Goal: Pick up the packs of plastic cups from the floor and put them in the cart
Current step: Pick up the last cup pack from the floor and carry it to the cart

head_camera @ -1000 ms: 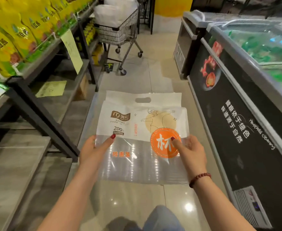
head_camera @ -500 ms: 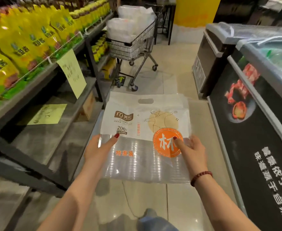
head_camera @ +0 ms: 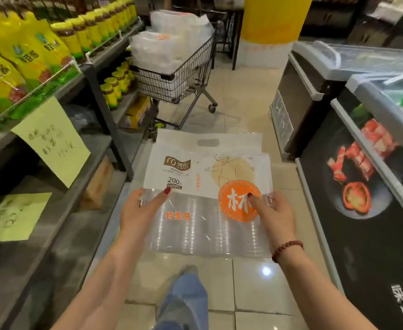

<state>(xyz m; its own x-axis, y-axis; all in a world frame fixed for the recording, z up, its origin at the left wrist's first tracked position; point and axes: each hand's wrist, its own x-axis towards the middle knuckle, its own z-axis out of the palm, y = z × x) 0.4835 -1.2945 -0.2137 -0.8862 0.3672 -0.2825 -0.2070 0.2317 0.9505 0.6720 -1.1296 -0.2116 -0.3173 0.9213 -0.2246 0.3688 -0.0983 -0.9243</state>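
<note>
Two hands of mine grip one pack of plastic cups (head_camera: 207, 206), held flat in the middle of the frame: my left hand (head_camera: 138, 210) clasps its left edge with the thumb lying on top, and my right hand (head_camera: 276, 210) clasps its right edge with the thumb pressed on the orange circle. A beaded bracelet (head_camera: 287, 250) circles my right wrist. The pack is up off the tiled floor (head_camera: 250, 282), its handle end pointing away from me. Beyond it, in the upper middle of the frame, stands the wire cart (head_camera: 183, 79), heaped with more packs (head_camera: 167, 44). Shelves (head_camera: 107, 115) with yellow bags (head_camera: 41, 51) fill the left of the frame; a chest freezer (head_camera: 353, 246) lines the right
</note>
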